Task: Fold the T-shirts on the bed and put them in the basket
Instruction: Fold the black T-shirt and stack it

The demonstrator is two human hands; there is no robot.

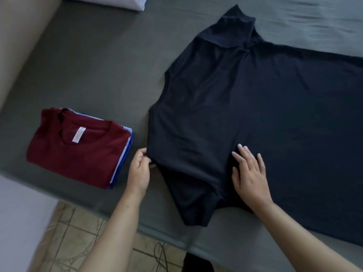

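Head view: both bare forearms are seen reaching from the lower edge onto the bed [88,75].
Left hand [138,170]: held at the left edge of the navy T-shirt [255,118]; its fingers [144,154] are curled and the shirt's edge is pinched between them and the thumb.
Right hand [250,176]: laid palm down on the shirt near its lower sleeve, fingers straight and slightly spread, nothing gripped.
Navy T-shirt: spread flat across the bed, one sleeve pointing away, the other towards the near edge, the body running off to the right.
Folded stack [78,146]: a maroon shirt is seen on top, with light blue and blue layers under it, lying on the bed just left of the left hand, apart from the navy shirt.
White fabric [110,1]: folded, at the far left of the bed.
Floor [64,232]: tiled, seen below the bed's edge.
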